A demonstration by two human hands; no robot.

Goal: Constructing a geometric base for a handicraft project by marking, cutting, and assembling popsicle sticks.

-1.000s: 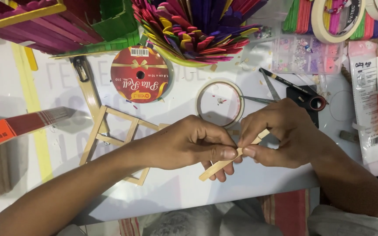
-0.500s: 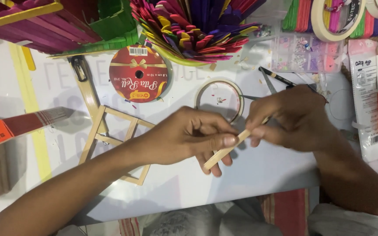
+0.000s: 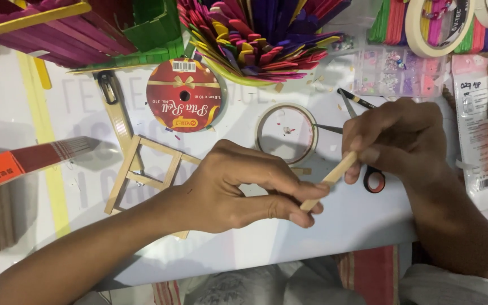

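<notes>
Pinching a plain wooden craft stick (image 3: 330, 182) between them, both hands work above the near edge of the white worktop (image 3: 340, 226). The left hand (image 3: 238, 189) grips the stick's lower end between thumb and fingertips, while the right hand (image 3: 396, 138) closes its fingers on the upper end — the stick slants up toward the right, held clear of the surface.

Just behind the left hand lies a flat frame of glued wooden sticks (image 3: 142, 172), partly covered by the wrist. Beyond it, toward the far edge, rests a red round ribbon spool with a gold bow print (image 3: 186, 103), and beside that a clear tape ring (image 3: 286, 134) lies flat. A pair of scissors with black handles (image 3: 368, 175) sits under the right hand, mostly hidden.

Along the far edge stands a cup bristling with coloured craft sticks (image 3: 261, 39) — purple, pink, yellow. A roll of cream masking tape (image 3: 433, 28) sits at the far right corner, with white glue sachets (image 3: 478, 141) along the right edge. A red-and-orange flat strip (image 3: 29, 161) lies near the left edge.
</notes>
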